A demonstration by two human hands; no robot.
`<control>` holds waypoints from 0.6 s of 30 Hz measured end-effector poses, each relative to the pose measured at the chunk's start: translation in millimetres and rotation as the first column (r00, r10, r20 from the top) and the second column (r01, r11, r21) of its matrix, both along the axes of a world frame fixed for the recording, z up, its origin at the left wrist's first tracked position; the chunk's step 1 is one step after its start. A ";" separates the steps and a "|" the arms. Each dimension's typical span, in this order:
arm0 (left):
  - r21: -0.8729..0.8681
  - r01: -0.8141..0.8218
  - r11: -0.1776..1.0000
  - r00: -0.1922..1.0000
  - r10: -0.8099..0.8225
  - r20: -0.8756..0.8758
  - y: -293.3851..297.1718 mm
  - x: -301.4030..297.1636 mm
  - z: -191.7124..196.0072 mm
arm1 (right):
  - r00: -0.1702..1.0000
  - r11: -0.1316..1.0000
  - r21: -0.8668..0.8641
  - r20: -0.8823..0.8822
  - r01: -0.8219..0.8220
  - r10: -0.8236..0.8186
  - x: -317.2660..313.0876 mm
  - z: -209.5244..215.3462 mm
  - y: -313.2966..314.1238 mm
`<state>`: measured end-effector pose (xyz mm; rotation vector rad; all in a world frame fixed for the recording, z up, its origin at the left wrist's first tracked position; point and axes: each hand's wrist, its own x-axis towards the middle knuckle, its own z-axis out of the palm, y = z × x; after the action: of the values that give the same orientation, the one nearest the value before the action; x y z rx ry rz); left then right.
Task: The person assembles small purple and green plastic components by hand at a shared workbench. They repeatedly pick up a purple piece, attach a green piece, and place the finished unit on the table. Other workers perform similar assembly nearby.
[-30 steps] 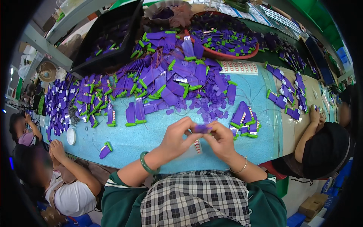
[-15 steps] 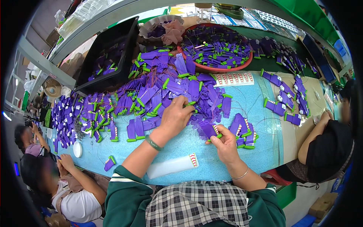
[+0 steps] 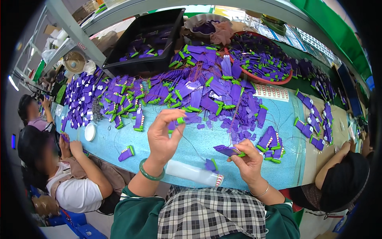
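My left hand point(image 3: 162, 135) is raised above the blue table, thumb and fingers closed on a small purple piece with a green end point(image 3: 181, 120). A thin string runs down from about there toward a purple-and-green piece point(image 3: 211, 165), blurred, hanging above a whitish strip point(image 3: 187, 172) with red-and-white stickers at its end. My right hand point(image 3: 247, 161) pinches a flat purple piece point(image 3: 226, 150) with a green edge and a red-and-white striped sticker. Beyond both hands spreads a heap of purple-and-green pieces point(image 3: 199, 95).
At the back stand a black tray point(image 3: 175, 42) and a red basin point(image 3: 274, 82) of purple pieces. A red-and-white sticker sheet point(image 3: 271, 92) lies before the basin. Stickered pieces point(image 3: 271, 143) are grouped at right, a white round lid point(image 3: 90, 132) at left. People sit on both sides.
My left hand has left the heap, coming up and back with a purple-and-green piece; another now dangles near the strip. My right hand has tilted its piece. The view has shifted left.
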<state>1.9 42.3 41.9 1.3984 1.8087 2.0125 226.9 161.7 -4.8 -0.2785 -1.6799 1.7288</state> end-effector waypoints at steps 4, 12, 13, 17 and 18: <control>0.066 -0.236 0.970 0.779 0.229 -0.584 2.7 -12.5 18.0 | 0.999 0.998 -0.041 -0.031 0.039 -0.041 -10.0 10.5 -4.1; 0.122 0.375 0.919 0.869 -0.394 0.301 -23.0 6.2 23.2 | 0.999 0.998 0.053 -0.032 0.017 -0.015 -30.1 22.9 -13.1; 0.154 0.413 0.897 0.741 -0.430 0.517 -26.1 15.8 8.8 | 0.999 0.996 0.081 0.027 0.021 -0.023 -31.4 22.0 -16.0; 0.171 0.373 0.912 0.529 -0.361 0.768 -32.3 37.5 -28.7 | 0.988 0.988 0.142 0.131 0.057 -0.076 -35.0 11.2 -25.7; 0.169 0.363 0.916 0.510 -0.347 0.787 -34.9 39.8 -33.8 | 0.987 0.984 0.167 0.143 0.054 -0.079 -33.7 8.8 -26.8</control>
<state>41.7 7.4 8.0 0.5487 1.0050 1.8938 193.3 134.9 3.9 -0.3921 -1.8865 1.5433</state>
